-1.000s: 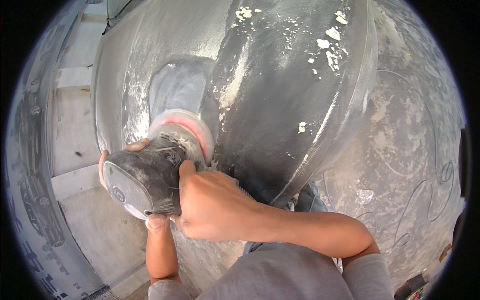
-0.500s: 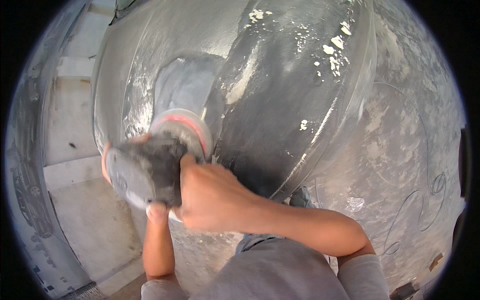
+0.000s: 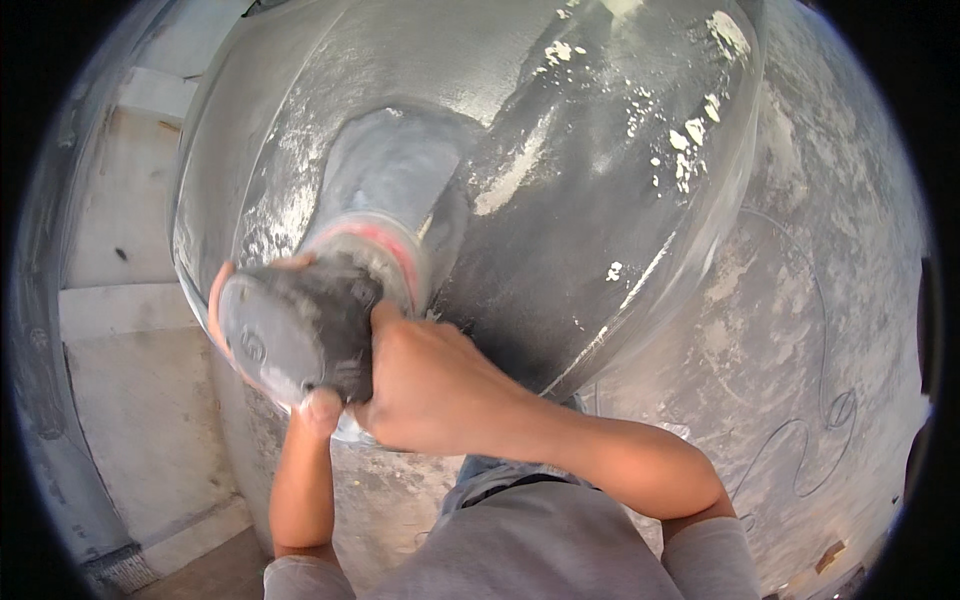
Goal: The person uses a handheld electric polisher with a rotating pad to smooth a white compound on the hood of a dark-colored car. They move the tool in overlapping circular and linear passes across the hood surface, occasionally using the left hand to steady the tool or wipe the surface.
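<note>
Both my hands are wrapped round a power sander (image 3: 320,325) with a dark grey body and a round, red-ringed pad. My left hand (image 3: 318,408) grips the rear end, its thumb below and fingertips showing along the far left side. From the right, my right hand (image 3: 430,375) holds the body close behind the pad. The pad lies against a large curved grey panel (image 3: 560,230), at the lower edge of a smooth blue-grey patch (image 3: 390,165). White chips and bare streaks mark the darker part of the panel. The pad's working face is hidden.
A thin cable (image 3: 820,330) lies looped on the stained concrete floor (image 3: 740,370) at right. Pale blocks (image 3: 140,400) line the left side beside a dark strip. A small brown scrap (image 3: 830,556) lies at lower right.
The view has shifted a little, so the panel and its patch sit further right in the picture. My hands keep their grip, and the sander stays against the panel near the patch's lower edge.
</note>
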Available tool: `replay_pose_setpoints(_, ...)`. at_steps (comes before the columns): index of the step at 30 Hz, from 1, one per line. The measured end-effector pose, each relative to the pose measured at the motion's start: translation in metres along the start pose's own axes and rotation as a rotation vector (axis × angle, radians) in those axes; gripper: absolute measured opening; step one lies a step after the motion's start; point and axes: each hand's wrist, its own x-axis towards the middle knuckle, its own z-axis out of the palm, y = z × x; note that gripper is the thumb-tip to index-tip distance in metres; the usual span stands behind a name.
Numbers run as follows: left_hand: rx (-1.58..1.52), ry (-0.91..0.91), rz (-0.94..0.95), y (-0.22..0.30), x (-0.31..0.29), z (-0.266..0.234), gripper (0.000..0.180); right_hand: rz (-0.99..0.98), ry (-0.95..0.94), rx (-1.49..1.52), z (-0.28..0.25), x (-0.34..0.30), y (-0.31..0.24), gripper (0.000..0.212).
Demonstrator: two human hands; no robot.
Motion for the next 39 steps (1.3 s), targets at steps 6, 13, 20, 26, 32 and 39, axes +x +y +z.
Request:
replay_pose_setpoints(6, -0.118, -0.131, 0.194, -0.025, 0.062, 0.044, 0.126, -0.030, 0.155, -0.198, -0.055, 0.017, -0.004, 0.044)
replay_pose_setpoints(13, -0.387, -0.346, 0.023, -0.008, 0.098, 0.082, 0.089, 0.124, 0.343, -0.489, -0.093, 0.016, -0.044, 0.029)
replay_pose_setpoints(20, -0.263, -0.056, -0.087, -0.021, 0.016, -0.008, 0.118, 0.013, 0.058, -0.633, -0.031, 0.023, -0.042, 0.044)
replay_pose_setpoints(26, 0.123, -0.217, -0.100, -0.056, -0.017, -0.065, 0.106, 0.055, 0.153, -0.687, -0.067, 0.022, -0.056, 0.041)
replay_pose_setpoints(32, 0.796, -0.498, 0.113, -0.063, -0.083, -0.088, 0.081, 0.181, 0.405, -0.548, -0.080, 0.014, -0.063, 0.020)
replay_pose_setpoints(39, 0.945, -0.613, 0.109, -0.075, -0.134, -0.126, 0.060, -0.170, 0.183, -0.719, -0.020, 0.012, -0.048, 0.028)
